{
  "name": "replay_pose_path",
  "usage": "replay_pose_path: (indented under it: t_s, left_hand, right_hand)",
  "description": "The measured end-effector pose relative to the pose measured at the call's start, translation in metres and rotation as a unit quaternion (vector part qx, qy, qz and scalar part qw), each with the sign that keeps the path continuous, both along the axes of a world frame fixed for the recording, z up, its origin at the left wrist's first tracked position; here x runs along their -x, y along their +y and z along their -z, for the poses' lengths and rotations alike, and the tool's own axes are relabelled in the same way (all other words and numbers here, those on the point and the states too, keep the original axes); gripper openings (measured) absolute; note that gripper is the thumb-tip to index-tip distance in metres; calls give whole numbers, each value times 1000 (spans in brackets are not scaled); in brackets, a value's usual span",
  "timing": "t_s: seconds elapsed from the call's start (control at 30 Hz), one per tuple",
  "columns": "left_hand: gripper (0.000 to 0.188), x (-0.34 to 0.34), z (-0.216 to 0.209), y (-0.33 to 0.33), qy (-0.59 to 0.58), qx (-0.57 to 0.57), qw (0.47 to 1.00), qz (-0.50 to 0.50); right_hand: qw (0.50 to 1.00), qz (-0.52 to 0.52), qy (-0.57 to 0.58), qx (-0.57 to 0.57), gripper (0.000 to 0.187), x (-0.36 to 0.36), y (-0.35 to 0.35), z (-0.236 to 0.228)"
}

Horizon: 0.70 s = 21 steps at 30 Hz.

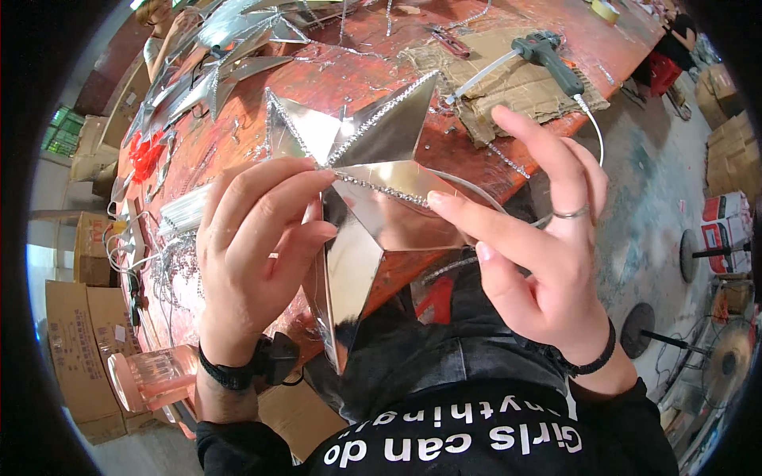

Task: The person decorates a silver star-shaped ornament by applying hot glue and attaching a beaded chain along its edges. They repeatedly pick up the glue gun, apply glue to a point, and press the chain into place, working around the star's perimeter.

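A mirror-like silver star (351,274) with raised folds is in front of me, above my lap at the table's edge. Sparkling silver bead trim (381,189) runs along its ridges; two upper points carry it. My left hand (266,222) is closed at the star's middle, fingertips on the inner end of the strip toward the right point. My right hand (548,238) has its index fingertip pressed on that strip further out. Its thumb is beside the right point, and its other fingers are raised and spread. What lies under the star is hidden.
A green glue gun (548,63) with a white cord lies on cardboard (496,87) at the back right, near a red-handled cutter (450,41). Silver stars (214,83) pile up at the back left. A pink cup (151,377) is by my left wrist. Fans stand at right.
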<state>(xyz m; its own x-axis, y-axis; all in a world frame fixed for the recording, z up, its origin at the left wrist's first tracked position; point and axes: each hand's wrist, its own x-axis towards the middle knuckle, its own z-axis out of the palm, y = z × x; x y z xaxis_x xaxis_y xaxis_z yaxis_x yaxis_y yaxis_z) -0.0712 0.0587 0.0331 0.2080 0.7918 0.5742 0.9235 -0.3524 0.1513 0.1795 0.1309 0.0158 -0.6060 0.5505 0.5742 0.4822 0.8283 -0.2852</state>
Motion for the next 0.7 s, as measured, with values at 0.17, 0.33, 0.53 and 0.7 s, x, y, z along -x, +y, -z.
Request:
replay_pose_path:
  t_s: [0.17,0.33,0.53,0.7]
  left_hand:
    - [36,-4,-1,-2,-30,19,999,-17]
    - [35,-2,1,-1,-29,10,999,-13]
    - [34,-1,-1,0,10,-7,1000,-4]
    - [35,-3,-6,-4,7,14,1000,-21]
  right_hand:
    - [1000,1,-8,-19,42,3,0,2]
    - [1000,14,0,-5,45,7,-3,1]
    - [1000,11,-7,11,45,14,-6,-1]
    - [974,77,212,10,37,-19,28,-7]
